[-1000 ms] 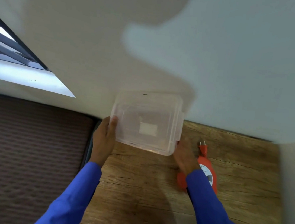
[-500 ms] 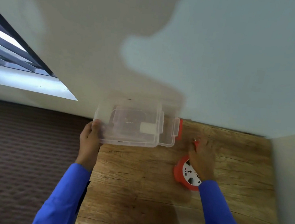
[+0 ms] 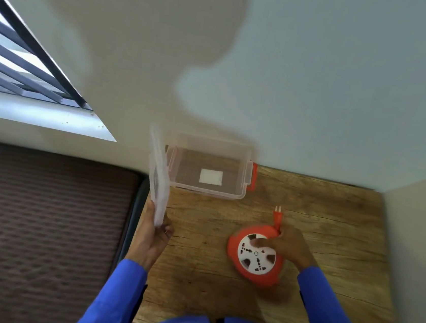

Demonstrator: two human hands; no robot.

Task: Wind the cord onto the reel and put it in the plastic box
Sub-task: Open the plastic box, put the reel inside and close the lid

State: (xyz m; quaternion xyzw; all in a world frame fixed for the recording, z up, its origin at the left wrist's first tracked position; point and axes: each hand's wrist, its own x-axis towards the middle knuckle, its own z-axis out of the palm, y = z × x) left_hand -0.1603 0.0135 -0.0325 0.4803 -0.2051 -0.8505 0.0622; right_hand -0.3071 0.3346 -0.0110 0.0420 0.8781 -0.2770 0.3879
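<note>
Far left: dark ribbed mat (image 3: pixel 40 221) below a barred window (image 3: pixel 18 64) and its pale sill. At the mat's right edge, where the wooden table (image 3: pixel 216 307) begins: left hand (image 3: pixel 151 239), blue-sleeved, closed around the lower end of the clear lid (image 3: pixel 158 173), thumb on one face, fingers behind, lid held up on edge and tilted, its top end level with the far left corner of the box. Just right of the lid: plastic box (image 3: pixel 244 170), clear, open on top, standing on the table against the wall, a white label (image 3: pixel 210 177) showing through its floor and an orange latch (image 3: pixel 252 176) on its right end wall. Nothing inside but the label. Further right and nearer the body, well apart from the box: orange reel (image 3: pixel 256 259) with a white socket face, tilted up off flat, cord wound in, only the short orange plug (image 3: pixel 277 216) sticking out past its top rim toward the wall. Right hand (image 3: pixel 289 247) clamped on the reel's upper right rim, thumb pressed on the white face, fingers wrapped behind by the plug's base. Reel outside the box, on the table side. Far right: bare wall corner.
</note>
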